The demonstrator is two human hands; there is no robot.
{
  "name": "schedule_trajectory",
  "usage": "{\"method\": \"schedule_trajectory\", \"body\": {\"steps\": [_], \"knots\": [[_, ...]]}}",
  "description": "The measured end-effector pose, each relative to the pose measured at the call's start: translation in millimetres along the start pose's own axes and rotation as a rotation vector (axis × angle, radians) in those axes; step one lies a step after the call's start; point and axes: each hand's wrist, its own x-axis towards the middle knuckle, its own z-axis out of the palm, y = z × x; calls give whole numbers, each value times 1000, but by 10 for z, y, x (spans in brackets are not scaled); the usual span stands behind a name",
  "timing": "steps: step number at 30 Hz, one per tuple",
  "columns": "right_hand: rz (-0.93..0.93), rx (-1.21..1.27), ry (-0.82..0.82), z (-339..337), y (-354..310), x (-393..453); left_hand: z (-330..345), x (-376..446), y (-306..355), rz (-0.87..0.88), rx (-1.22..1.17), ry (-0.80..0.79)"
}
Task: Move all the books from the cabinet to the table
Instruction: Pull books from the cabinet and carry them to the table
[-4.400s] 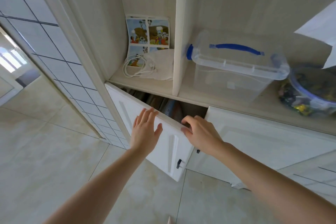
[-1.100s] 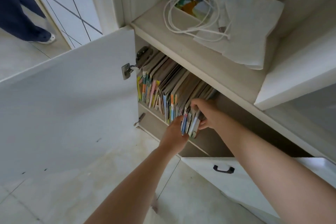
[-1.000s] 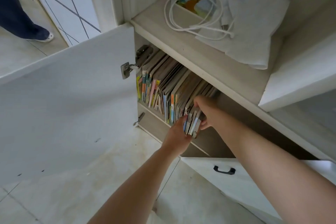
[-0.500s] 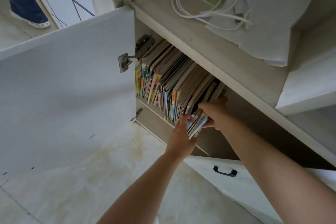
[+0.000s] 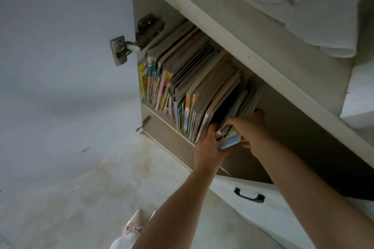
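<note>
The books (image 5: 182, 87) stand packed upright in the cabinet (image 5: 253, 32), so the person splits off the rightmost bunch (image 5: 230, 137). The right hand (image 5: 251, 129) curls around it from the right, and the left hand (image 5: 206, 145) presses its near side, likely to lift the bunch as one.

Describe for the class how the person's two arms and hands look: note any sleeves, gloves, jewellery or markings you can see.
Both forearms are bare, with no sleeves in view. The left hand and right hand wear no gloves, and no rings, watch or bracelets show. No markings are visible on either arm.
</note>
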Motion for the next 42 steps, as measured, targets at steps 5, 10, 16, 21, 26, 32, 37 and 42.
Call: {"method": "schedule_trajectory", "body": {"steps": [5, 10, 16, 21, 26, 32, 37, 42], "knots": [[26, 21, -38, 48, 89, -122, -112, -161, -41, 46, -8, 36], [-15, 71, -204, 197, 386, -416, -502, -464, -298, 84, 51, 3], [34, 257, -276, -25, 635, -256, -997, -568, -660, 38, -12, -55], [-242, -3, -329, -36, 606, -19, -1124, -566, -867, 83, -29, -129], [-314, -365, -476, 19, 555, 77, -1149, -511, -873, 52, -38, -86], [-461, -234, -397, 219, 730, 291, -1258, -443, -934, 34, -35, -123], [-520, -193, -372, 331, 700, 244, -1313, -353, -999, -82, -95, -142], [-541, -161, -378, 220, 724, 21, -1486, -382, -898, -128, -120, -238]]}}
